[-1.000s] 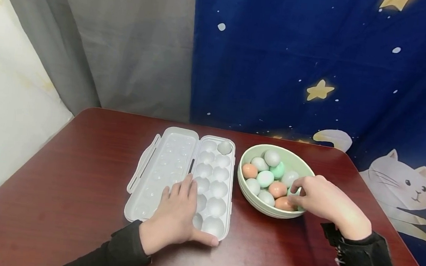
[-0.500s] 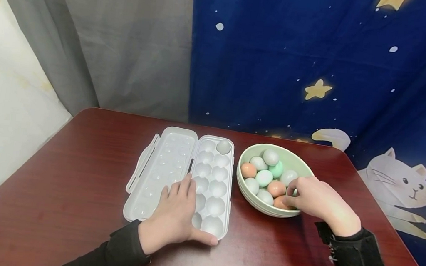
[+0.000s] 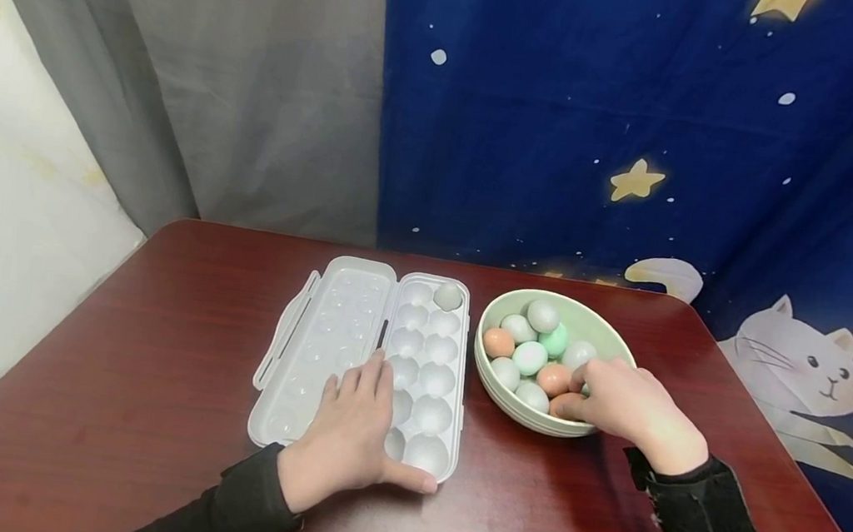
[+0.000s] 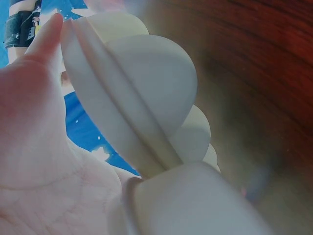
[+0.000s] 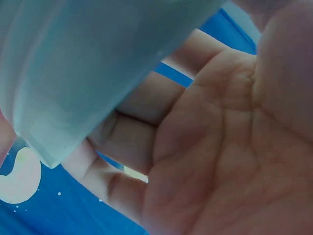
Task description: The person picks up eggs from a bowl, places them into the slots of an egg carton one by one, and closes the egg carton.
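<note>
A white plastic egg box lies opened flat on the table, its dimpled lid folded to the left. One pale grey egg sits in its far right cup. Across the hinge and the near cups rests my left hand, fingers spread, thumb along the near edge. The left wrist view shows the palm beside the box's rounded underside. To the right, my right hand reaches over the rim of a pale green bowl, thumb and curled fingers around a brown egg. The fingertips are partly hidden.
Several grey, mint green and brown eggs lie in the bowl. The reddish-brown table carries the box and bowl side by side. Behind it hang a grey curtain and a blue starry curtain.
My right hand has shifted slightly left and lower into the bowl, covering more of the brown egg. The left hand and egg box have stayed in place.
</note>
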`<state>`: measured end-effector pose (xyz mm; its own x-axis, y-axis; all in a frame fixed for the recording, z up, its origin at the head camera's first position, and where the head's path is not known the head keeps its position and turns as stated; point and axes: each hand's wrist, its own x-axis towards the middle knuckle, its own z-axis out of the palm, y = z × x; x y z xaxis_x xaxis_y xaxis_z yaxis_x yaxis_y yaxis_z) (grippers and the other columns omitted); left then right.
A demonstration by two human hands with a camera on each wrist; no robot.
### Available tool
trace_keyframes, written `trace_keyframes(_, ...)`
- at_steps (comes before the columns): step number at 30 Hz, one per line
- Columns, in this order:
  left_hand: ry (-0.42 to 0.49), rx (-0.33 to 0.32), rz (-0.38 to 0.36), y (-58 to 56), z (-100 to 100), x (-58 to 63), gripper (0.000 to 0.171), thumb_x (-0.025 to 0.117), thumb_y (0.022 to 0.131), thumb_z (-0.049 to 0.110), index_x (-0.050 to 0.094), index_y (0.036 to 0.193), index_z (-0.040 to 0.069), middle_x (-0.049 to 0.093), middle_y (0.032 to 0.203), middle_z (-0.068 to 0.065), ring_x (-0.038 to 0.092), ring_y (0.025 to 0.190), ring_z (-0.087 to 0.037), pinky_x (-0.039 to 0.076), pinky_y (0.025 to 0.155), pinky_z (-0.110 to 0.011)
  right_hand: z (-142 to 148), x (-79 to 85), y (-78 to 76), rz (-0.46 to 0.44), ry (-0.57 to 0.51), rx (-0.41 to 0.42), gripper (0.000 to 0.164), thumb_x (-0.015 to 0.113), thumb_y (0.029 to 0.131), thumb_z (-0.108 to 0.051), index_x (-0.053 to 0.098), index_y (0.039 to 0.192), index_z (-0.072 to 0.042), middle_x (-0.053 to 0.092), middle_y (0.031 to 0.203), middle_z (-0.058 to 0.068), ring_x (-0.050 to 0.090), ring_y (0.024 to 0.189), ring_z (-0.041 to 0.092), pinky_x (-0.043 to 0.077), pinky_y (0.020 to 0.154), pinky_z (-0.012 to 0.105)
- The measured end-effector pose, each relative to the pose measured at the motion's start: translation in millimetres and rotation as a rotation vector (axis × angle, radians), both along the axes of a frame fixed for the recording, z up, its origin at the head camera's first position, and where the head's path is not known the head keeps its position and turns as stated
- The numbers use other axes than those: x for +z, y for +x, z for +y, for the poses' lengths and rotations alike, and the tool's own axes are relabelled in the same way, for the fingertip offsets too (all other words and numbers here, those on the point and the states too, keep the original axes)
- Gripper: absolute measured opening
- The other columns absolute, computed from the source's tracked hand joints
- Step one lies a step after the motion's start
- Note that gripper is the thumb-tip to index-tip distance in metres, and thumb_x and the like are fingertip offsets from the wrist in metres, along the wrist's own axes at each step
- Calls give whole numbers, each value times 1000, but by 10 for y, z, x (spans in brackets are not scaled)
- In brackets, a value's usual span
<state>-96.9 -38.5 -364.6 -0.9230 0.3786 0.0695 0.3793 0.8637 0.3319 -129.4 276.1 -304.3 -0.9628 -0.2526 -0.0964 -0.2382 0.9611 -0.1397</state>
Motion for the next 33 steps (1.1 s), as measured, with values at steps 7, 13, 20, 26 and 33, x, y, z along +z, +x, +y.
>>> trace_keyframes(7,-6,-7,6,-5,10,-10,143,75,48,83,30,146,-11,28,151,-27,37,128,-44,28,102,-63,3,-64,15,46,17,6,38,77,79,-43,54,55,-24,42,52,-11,40,54,13,34,51,35)
trace_keyframes(13,-9,-6,10,-15,12,-18,143,74,48,84,31,146,-11,28,151,-27,38,128,-43,28,102,-63,16,-72,-5,30,18,24,38,76,81,-41,53,56,-24,42,52,-10,40,53,11,34,51,34)
trace_keyframes(20,-1,-7,5,-13,14,-14,143,75,48,83,30,146,-11,28,151,-27,37,129,-43,28,103,-63,29,-56,-17,-4,-5,18,38,76,80,-42,54,55,-24,40,51,-12,40,52,11,34,50,33)
trace_keyframes(26,-6,-1,8,-6,7,-19,144,74,48,84,30,146,-11,28,151,-27,37,129,-43,28,103,-62,32,-59,-35,-29,-20,24,37,78,80,-39,55,56,-23,39,52,-11,40,53,11,34,50,32)
trace_keyframes(33,-2,2,0,-5,6,-21,145,75,48,83,29,147,-11,27,152,-27,36,130,-43,27,104,-63,40,-67,-52,-26,-15,18,41,78,79,-41,52,55,-21,39,51,-11,40,53,11,32,49,32)
